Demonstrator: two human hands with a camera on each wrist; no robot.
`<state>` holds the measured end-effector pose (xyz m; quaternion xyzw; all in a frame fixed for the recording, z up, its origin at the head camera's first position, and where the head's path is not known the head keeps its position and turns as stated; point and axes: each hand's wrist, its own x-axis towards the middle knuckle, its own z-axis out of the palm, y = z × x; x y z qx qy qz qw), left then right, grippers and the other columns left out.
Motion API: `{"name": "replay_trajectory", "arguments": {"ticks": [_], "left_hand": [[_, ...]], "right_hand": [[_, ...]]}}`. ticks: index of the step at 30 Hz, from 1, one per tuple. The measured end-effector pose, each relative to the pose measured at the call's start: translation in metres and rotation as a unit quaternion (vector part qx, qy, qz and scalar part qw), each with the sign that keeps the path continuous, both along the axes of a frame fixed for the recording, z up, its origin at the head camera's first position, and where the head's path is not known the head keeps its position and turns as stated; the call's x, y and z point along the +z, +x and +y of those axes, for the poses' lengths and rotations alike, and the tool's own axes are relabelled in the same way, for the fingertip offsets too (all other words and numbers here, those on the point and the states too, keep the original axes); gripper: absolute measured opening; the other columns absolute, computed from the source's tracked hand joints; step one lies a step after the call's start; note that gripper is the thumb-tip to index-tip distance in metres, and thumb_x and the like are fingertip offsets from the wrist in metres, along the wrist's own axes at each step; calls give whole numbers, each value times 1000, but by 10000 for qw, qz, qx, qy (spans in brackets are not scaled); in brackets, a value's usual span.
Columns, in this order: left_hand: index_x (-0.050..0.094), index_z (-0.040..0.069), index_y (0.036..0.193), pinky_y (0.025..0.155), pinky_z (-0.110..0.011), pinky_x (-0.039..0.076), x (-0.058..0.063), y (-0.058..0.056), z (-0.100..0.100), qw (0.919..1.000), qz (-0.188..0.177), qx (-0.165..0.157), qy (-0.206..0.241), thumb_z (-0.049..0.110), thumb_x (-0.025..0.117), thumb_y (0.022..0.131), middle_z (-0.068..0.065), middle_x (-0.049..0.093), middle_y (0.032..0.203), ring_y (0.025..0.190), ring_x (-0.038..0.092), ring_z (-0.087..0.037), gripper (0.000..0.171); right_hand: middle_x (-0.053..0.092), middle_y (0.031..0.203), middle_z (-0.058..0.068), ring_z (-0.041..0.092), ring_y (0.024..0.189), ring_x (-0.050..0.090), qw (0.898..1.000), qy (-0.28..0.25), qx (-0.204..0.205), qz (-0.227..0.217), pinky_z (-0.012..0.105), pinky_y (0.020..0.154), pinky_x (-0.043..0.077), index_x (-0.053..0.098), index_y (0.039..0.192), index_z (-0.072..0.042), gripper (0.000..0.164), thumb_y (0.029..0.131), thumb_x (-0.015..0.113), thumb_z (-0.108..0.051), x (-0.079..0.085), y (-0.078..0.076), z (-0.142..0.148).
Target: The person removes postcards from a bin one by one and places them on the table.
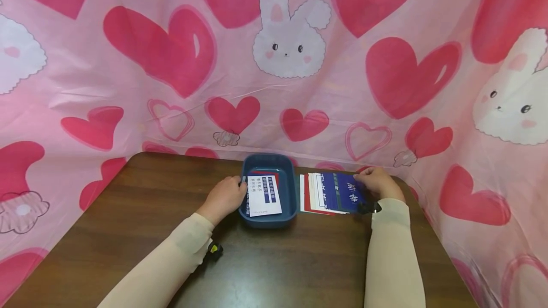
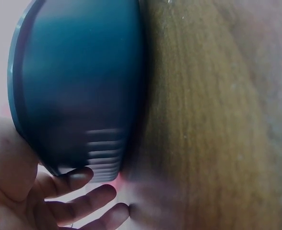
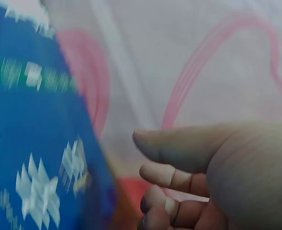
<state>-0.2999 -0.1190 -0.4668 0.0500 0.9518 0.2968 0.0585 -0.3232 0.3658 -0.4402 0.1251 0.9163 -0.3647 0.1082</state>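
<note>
My left hand (image 1: 224, 198) holds the near-left rim of a dark blue plastic bin (image 1: 291, 203), thumb over the edge and fingers along the outside wall. Inside the bin, a white card (image 1: 264, 196) with blue printed characters lies on top of red and blue ones. To the bin's right is an overlapping row of printed cards (image 1: 308, 193). The rightmost is a blue card (image 3: 30, 124) with white characters and a green stripe. Beside its right edge is my right hand (image 1: 378, 182), fingers loosely curved. The right wrist view shows a gap between fingertips and card.
Everything stands on a dark brown wooden table (image 1: 265, 265). A pink curtain (image 1: 257, 84) with hearts and rabbits hangs behind its back edge and along both sides. The bin and cards lie close to that back edge.
</note>
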Motion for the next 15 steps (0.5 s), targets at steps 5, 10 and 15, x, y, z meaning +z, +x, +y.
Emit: {"name": "replay_trajectory", "arguments": {"ticks": [5,10,15], "left_hand": [[62,-4,155,118,-65,57,2,1,0,10000,38,-7,-3,35,50,119,-25,70,149,120,69,-37,54],[62,-4,155,119,-65,56,2,2,-1,10000,34,-23,-15,34,50,119,-25,70,151,123,69,-38,54],[64,-4,152,117,-64,58,1,2,-1,9999,109,-47,-20,33,50,118,-24,72,146,118,69,-37,52]], "right_hand": [[66,133,23,37,118,59,9989,-111,273,365,54,101,59,69,138,-5,50,111,70,-47,23,-2,-34],[74,118,19,30,105,69,9939,-252,732,780,40,88,59,70,136,-5,46,111,73,-43,37,-10,-71],[75,114,20,37,103,72,9879,-561,1131,904,43,83,64,72,137,-7,46,108,77,-43,45,-13,-111]]}}
